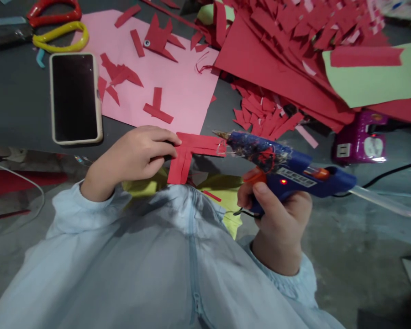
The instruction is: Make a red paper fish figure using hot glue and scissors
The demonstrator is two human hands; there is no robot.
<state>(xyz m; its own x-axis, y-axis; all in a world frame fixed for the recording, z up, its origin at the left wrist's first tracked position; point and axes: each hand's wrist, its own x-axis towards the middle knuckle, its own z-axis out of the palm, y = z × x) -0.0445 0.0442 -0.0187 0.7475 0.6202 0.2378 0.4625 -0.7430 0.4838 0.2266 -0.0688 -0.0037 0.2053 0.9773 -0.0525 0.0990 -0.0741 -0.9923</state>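
Observation:
A blue hot glue gun (294, 176) with a glowing red light is gripped in my right hand (281, 214), its fingers at the orange trigger. Its metal nozzle points left, just above the right end of a bent red paper piece (192, 148) made of strips. My left hand (140, 153) pinches the left corner of that piece at the table's front edge. Strings of glue hang around the nozzle. On the pink sheet (188, 73) lie a red cut-out with a googly eye (159, 39), crossed red strips (157, 107) and other red scraps.
A phone (76, 98) lies left of the pink sheet, below scissors (37, 29) with red and yellow handles. Red sheets (260, 59) and a heap of red strips (260, 107) cover the back right. A purple power adapter (359, 139) with a black cord sits at right.

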